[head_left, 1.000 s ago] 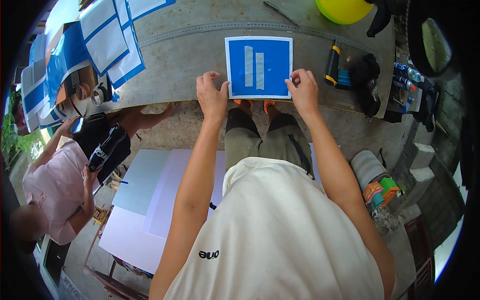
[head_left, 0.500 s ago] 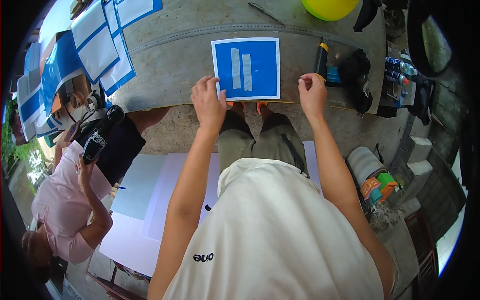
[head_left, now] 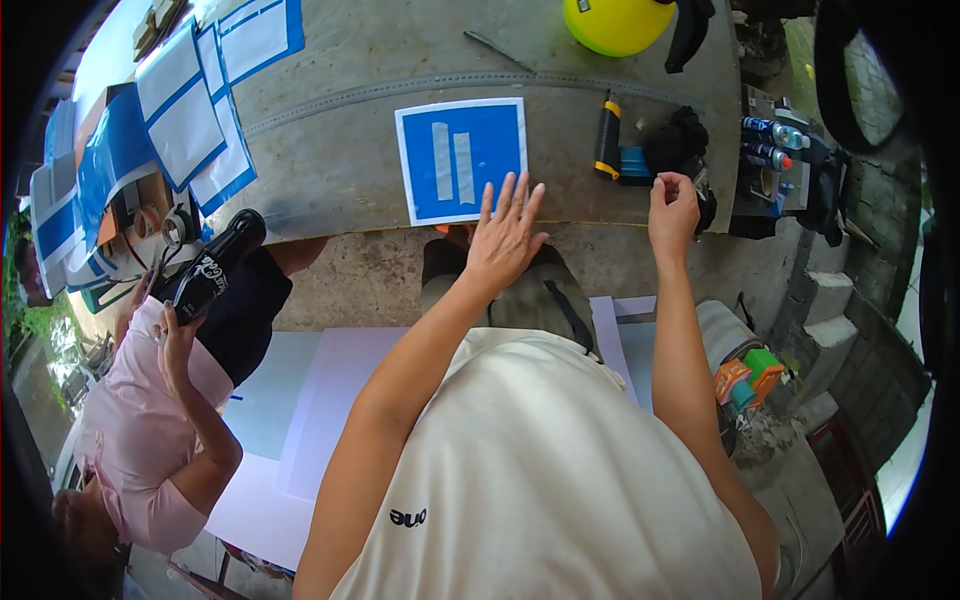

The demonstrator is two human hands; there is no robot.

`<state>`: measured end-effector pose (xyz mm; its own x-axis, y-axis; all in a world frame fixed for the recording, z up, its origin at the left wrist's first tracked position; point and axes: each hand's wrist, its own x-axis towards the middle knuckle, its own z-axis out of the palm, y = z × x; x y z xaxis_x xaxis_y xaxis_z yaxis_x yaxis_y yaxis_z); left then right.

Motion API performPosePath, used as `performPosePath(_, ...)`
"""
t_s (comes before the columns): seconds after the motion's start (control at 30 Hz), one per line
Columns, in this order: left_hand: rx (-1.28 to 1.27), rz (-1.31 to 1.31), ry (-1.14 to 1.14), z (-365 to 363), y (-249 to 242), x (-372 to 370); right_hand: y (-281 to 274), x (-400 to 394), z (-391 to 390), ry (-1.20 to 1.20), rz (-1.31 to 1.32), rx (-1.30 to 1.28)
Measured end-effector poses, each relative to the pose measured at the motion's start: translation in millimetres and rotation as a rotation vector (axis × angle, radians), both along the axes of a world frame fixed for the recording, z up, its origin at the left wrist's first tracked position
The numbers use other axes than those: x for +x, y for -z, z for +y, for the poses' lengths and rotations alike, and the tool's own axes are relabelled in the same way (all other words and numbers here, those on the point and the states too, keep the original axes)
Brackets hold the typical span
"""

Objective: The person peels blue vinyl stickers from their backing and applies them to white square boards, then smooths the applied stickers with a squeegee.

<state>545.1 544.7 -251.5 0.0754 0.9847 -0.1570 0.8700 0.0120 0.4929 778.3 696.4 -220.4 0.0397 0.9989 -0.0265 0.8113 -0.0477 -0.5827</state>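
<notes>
A square blue sheet with a white border (head_left: 500, 133) lies on the workbench, carrying two strips of greyish tape (head_left: 443, 160) side by side. My left hand (head_left: 507, 238) is open with fingers stretched out, the fingertips over the sheet's lower right corner. Off to the right, my right hand (head_left: 675, 215) is closed in a pinch at the bench's front edge, just below a black fuzzy bundle (head_left: 675, 142). Whatever is between its fingertips, if anything, is too small to make out. A black and yellow utility knife (head_left: 608, 135) lies to the left of that bundle.
A long steel ruler (head_left: 400, 84) and a pen (head_left: 498, 50) lie behind the sheet. A yellow helmet (head_left: 615, 22) sits at the back. More blue-and-white sheets (head_left: 185, 105) are at the left. A person in a pink shirt (head_left: 150, 400) holds a black bottle (head_left: 215, 268) there.
My left hand has moved right from the sheet's left edge to its lower right corner and spread its fingers. My right hand has shifted right, still pinched. The camera view has shifted slightly.
</notes>
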Motion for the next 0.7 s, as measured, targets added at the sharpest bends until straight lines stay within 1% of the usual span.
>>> performPosePath(0.1, -0.035, -0.002, -0.012, -1, 2, -2, -2, 14, 6, 0.002, -0.007, -0.016)
performPosePath(0.17, 0.029, -0.06, -0.003, -2, -5, -5, -1, 22, 12, 0.003, -0.004, 0.004)
performPosePath(0.23, 0.012, -0.172, 0.005, -5, -5, -9, -1, 28, 18, 0.005, -0.009, 0.017)
performPosePath(0.27, 0.095, -0.208, -0.077, -3, -17, -13, -2, 31, 22, -0.004, -0.014, 0.037)
performPosePath(0.3, 0.108, -0.204, -0.076, -6, -19, -18, -4, 35, 25, -0.004, -0.009, 0.05)
performPosePath(0.37, 0.121, -0.201, -0.276, -15, -19, -28, -6, 40, 30, -0.02, -0.034, 0.001)
performPosePath(0.4, 0.136, -0.185, -0.284, -20, -21, -33, -4, 46, 32, -0.029, -0.017, 0.013)
performPosePath(0.47, 0.09, -0.135, -0.416, -34, -28, -50, -2, 48, 35, -0.062, -0.058, 0.131)
performPosePath(0.5, 0.107, -0.117, -0.424, -43, -30, -61, -3, 46, 35, -0.07, -0.037, 0.144)
performPosePath(0.57, 0.095, -0.155, -0.469, -60, -31, -77, -18, 57, 38, 0.012, -0.114, 0.114)
performPosePath(0.63, 0.082, -0.11, -0.571, -74, -38, -86, -9, 87, 44, 0.054, -0.093, 0.145)
performPosePath(0.67, 0.093, -0.12, -0.559, -80, -39, -89, -9, 99, 45, 0.124, -0.079, 0.086)
performPosePath(0.7, 0.065, -0.116, -0.609, -88, -38, -94, -6, 112, 45, 0.192, -0.06, 0.025)
